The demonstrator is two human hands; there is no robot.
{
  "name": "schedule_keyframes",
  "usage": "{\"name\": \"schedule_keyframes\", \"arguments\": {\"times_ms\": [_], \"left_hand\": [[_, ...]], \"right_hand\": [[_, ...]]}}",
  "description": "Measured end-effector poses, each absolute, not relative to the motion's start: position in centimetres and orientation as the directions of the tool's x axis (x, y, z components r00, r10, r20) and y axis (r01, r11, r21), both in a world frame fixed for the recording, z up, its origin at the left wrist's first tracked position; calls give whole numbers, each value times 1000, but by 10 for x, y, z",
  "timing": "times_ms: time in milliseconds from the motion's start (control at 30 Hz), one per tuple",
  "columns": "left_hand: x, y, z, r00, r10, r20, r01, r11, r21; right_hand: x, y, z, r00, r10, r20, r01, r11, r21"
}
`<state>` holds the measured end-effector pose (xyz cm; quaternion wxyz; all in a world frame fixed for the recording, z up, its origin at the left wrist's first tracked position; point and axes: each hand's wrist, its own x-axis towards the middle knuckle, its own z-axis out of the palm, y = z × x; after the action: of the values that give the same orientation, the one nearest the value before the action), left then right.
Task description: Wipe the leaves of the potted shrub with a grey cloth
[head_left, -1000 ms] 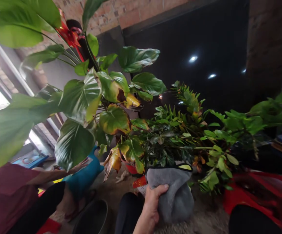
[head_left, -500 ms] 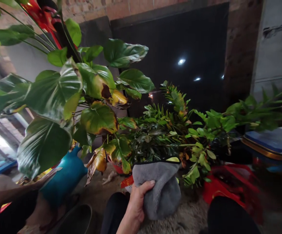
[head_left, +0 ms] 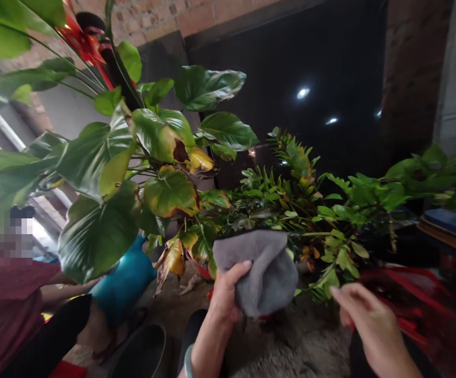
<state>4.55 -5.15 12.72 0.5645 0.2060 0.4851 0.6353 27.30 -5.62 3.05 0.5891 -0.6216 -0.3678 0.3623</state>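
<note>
My left hand (head_left: 228,294) grips a grey cloth (head_left: 263,270), held up in front of the potted plants. My right hand (head_left: 363,315) hovers at the lower right, blurred by motion, fingers loosely curled with nothing seen in them. Just behind the cloth stands a small-leaved green plant (head_left: 290,210). To the left rises a large-leaved plant (head_left: 133,157) with several yellowing, brown-edged leaves (head_left: 172,191).
Another person in a maroon shirt (head_left: 7,310) sits at the left, reaching toward a teal pot (head_left: 127,283). A dark bucket (head_left: 145,352) sits at the bottom. Red plastic (head_left: 412,299) lies at the right. A dark panel and a brick wall stand behind.
My left hand has lifted the grey cloth higher, toward the plants. My right hand has come into view at the lower right. The view has shifted slightly.
</note>
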Motion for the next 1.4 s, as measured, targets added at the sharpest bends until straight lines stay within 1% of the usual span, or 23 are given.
{"name": "schedule_keyframes", "arguments": {"times_ms": [67,133,167,233,333,400,433,500,600,667,700,733,833,900,933,1000,1100,1133,1167,1200,1233,1333,1400], "left_hand": [[56,-35,141,-314,935,-166,-537,-30,843],[71,-21,139,-321,943,-88,-528,-101,843],[79,-18,132,-311,946,-89,-511,-87,855],[90,-19,111,-263,947,-183,-462,43,886],[91,-33,86,-160,912,-377,-425,281,860],[83,-40,91,-94,911,-402,-446,322,835],[78,-40,101,-82,921,-380,-468,301,831],[71,-30,125,-112,953,-281,-518,186,835],[72,-5,148,-269,958,-95,-538,-68,840],[78,3,139,-351,934,-66,-486,-121,866],[81,2,127,-358,929,-93,-448,-84,890],[84,-3,114,-342,928,-149,-408,-3,913],[81,-32,80,-200,918,-342,-304,273,913],[72,-47,79,-120,918,-377,-289,331,898],[68,-49,86,-108,930,-352,-303,307,902],[62,-43,110,-153,960,-234,-350,168,922],[64,-16,136,-348,937,-4,-372,-134,918],[67,-8,135,-396,917,40,-352,-192,916],[71,-3,130,-412,910,51,-326,-199,924],[74,-2,120,-395,918,27,-295,-155,943],[76,-4,108,-346,938,-26,-255,-68,965],[72,-31,73,-107,971,-212,-109,200,974],[64,-49,68,-18,965,-262,-104,259,960]], "right_hand": [[271,-28,28,526,824,-211,-163,-146,-976],[271,-7,24,486,774,-405,-355,-249,-901],[271,0,22,432,775,-462,-409,-289,-866],[270,6,18,304,798,-520,-467,-351,-812],[267,7,13,121,840,-529,-528,-396,-751],[267,7,11,51,858,-511,-562,-399,-725],[268,7,10,40,862,-505,-573,-394,-718],[269,8,8,48,862,-505,-584,-386,-714],[267,7,7,61,857,-512,-576,-388,-719],[264,5,7,64,855,-514,-562,-395,-727],[263,3,7,68,854,-516,-553,-398,-732],[263,2,7,75,851,-519,-542,-402,-738],[264,0,3,109,834,-541,-496,-426,-757],[268,-1,2,126,823,-555,-468,-444,-764],[270,-1,2,131,820,-558,-458,-449,-767],[273,-2,3,131,820,-556,-448,-452,-772],[271,-5,9,125,839,-530,-460,-424,-780],[269,-5,10,122,848,-516,-474,-407,-781],[267,-6,12,119,856,-503,-489,-390,-780],[266,-6,12,115,863,-492,-504,-376,-777],[265,-7,12,112,867,-486,-515,-368,-775],[268,-9,9,135,860,-493,-500,-370,-783],[274,-11,5,146,863,-483,-480,-366,-798]]}}
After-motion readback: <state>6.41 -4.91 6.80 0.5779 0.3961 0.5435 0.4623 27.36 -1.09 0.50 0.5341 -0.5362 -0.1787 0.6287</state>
